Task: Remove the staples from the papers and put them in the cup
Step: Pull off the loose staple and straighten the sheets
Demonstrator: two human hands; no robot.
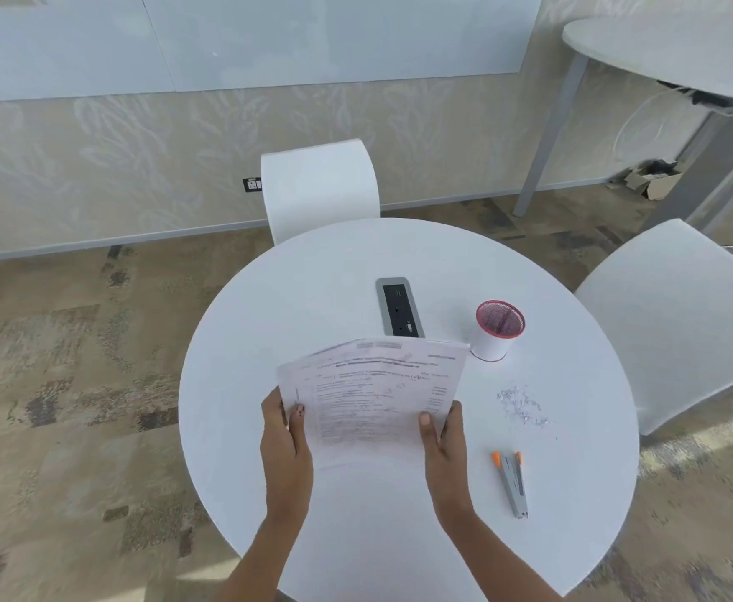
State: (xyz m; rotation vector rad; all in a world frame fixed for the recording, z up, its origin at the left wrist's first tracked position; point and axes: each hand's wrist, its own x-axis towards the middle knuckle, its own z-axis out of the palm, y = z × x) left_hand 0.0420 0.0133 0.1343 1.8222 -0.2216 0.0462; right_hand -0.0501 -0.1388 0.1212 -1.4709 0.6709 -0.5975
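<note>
A stack of printed papers [373,393] is held up above the round white table [312,306]. My left hand [286,436] grips the papers' left edge and my right hand [442,441] grips the lower right edge, thumbs on top. A white cup with a pink mesh rim [497,332] stands to the right of the papers' top corner. A small heap of loose silver staples [523,406] lies on the table right of the papers. A grey staple remover with orange tips [512,482] lies near my right wrist, untouched.
A grey power socket panel [399,306] is set into the table's middle, just behind the papers. White chairs stand at the far side [319,184] and at the right [677,315]. Another table [660,45] is at the upper right.
</note>
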